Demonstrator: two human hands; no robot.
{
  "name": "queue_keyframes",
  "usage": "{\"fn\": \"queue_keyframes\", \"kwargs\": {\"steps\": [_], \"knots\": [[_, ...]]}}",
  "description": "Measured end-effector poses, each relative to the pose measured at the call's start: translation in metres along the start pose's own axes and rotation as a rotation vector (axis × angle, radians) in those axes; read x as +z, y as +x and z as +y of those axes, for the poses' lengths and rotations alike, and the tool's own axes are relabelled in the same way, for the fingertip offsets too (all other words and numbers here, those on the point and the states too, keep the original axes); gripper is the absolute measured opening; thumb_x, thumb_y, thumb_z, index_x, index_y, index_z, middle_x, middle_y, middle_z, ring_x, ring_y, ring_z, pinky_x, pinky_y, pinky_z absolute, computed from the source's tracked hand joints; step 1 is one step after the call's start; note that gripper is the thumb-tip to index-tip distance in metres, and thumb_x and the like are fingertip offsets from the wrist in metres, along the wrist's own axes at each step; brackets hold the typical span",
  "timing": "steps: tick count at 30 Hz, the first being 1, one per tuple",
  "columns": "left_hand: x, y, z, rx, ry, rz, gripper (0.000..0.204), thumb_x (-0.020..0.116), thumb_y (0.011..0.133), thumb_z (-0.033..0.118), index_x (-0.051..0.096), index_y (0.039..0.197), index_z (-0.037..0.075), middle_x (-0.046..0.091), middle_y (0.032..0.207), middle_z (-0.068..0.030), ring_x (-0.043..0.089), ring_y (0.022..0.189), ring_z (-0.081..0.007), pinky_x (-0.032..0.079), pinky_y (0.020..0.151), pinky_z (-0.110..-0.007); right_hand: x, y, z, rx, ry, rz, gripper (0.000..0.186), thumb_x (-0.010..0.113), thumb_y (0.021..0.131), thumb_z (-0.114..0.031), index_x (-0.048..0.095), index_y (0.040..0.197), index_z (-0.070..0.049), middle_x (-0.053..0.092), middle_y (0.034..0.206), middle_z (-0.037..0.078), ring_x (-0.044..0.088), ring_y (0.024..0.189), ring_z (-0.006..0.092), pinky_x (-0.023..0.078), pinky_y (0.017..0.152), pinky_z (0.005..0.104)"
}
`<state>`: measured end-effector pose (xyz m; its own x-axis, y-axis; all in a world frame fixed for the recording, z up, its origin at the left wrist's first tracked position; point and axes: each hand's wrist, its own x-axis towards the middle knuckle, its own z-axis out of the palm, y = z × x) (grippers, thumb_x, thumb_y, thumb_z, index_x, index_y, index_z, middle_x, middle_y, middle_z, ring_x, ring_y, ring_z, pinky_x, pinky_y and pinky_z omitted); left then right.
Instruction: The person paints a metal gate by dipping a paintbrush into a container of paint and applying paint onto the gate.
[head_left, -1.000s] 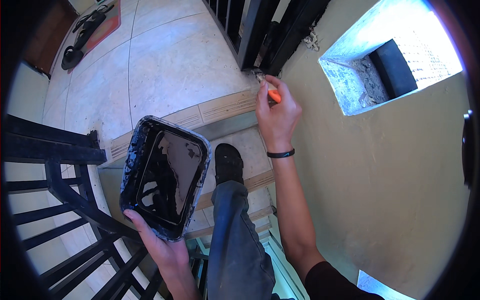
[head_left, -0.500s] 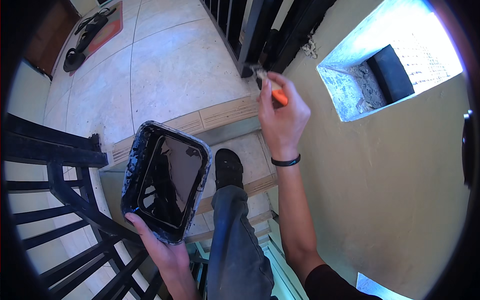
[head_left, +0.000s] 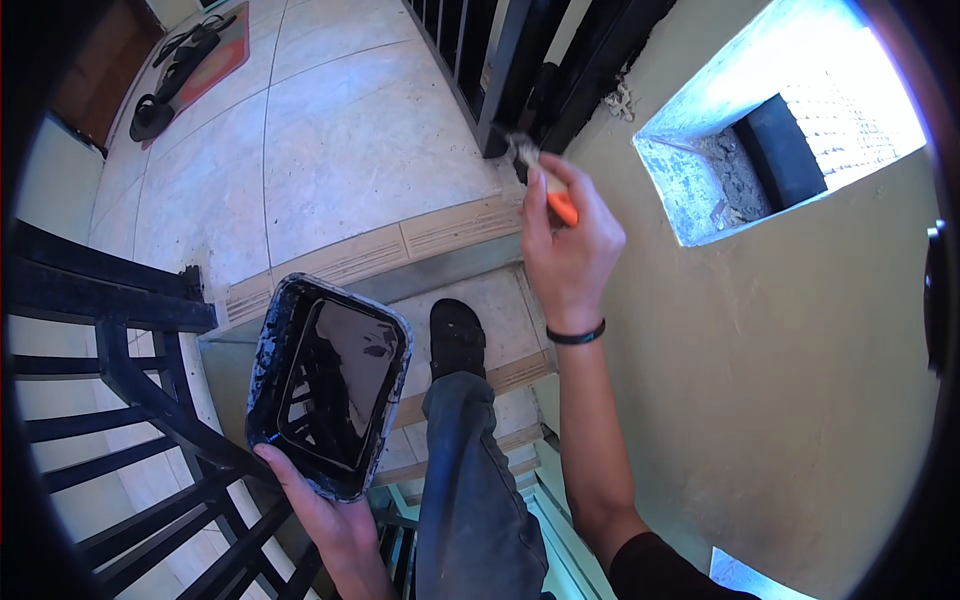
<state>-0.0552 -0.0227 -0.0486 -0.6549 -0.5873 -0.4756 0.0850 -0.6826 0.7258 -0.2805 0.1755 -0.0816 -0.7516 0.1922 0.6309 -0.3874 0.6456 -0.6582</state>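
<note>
Left hand (head_left: 325,515): palm up, fingers curled in a closed grasp, low near the body. Right hand (head_left: 565,245): arm extended forward, fingers pinched shut, wrist straight.

The left hand (head_left: 335,520) grips the near edge of a paint tray (head_left: 328,385), railing (head_left: 130,400) to its left. Right of it stands a shoe (head_left: 457,338) on a step. Beyond, the right hand (head_left: 568,255) holds a brush (head_left: 545,180) touching a gate post (head_left: 520,75); a wall niche (head_left: 760,160) lies to its right.
</note>
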Motion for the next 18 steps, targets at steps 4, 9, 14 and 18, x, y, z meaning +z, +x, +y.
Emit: {"fn": "queue_keyframes", "kwargs": {"steps": [4, 9, 14, 18], "knots": [[-0.004, -0.006, 0.011, 0.038, 0.006, 0.072, 0.065, 0.051, 0.105, 0.053, 0.040, 0.154, 0.012, 0.051, 0.149, -0.0089, 0.053, 0.134, -0.0253, 0.049, 0.109, -0.043, -0.005, 0.034, -0.032, -0.057, 0.049, 0.147, 0.022, 0.078, 0.091, -0.012, 0.072, 0.109, -0.002, 0.073, 0.090, 0.012, 0.065, 0.063, 0.0197, 0.053, 0.060, 0.0298], [-0.014, -0.023, 0.020, 0.011, -0.039, 0.076, 0.064, 0.053, 0.104, 0.053, 0.043, 0.151, 0.011, 0.055, 0.145, -0.0088, 0.057, 0.130, -0.0248, 0.051, 0.105, -0.041, -0.061, -0.004, -0.064, -0.075, 0.046, 0.128, 0.022, 0.067, 0.099, -0.007, 0.069, 0.118, 0.004, 0.073, 0.088, 0.011, 0.069, 0.065, 0.0136, 0.053, 0.059, 0.0243], [-0.027, -0.073, 0.055, 0.024, -0.061, 0.129, 0.061, 0.054, 0.103, 0.054, 0.048, 0.147, 0.011, 0.059, 0.141, -0.0075, 0.063, 0.121, -0.0230, 0.056, 0.096, -0.038, -0.135, -0.074, -0.113, 0.371, 0.309, -0.040, 0.018, 0.067, 0.098, -0.007, 0.072, 0.113, 0.003, 0.075, 0.090, 0.015, 0.071, 0.061, 0.0143, 0.054, 0.060, 0.0249], [-0.048, -0.121, 0.097, 0.032, -0.050, 0.061, 0.064, 0.056, 0.102, 0.055, 0.048, 0.148, 0.011, 0.058, 0.143, -0.0063, 0.060, 0.126, -0.0227, 0.053, 0.101, -0.038, -0.163, -0.028, -0.175, 0.631, 0.681, -0.098, 0.030, 0.057, 0.107, -0.020, 0.068, 0.117, 0.005, 0.073, 0.083, 0.015, 0.068, 0.060, 0.0138, 0.053, 0.057, 0.0257]]}}
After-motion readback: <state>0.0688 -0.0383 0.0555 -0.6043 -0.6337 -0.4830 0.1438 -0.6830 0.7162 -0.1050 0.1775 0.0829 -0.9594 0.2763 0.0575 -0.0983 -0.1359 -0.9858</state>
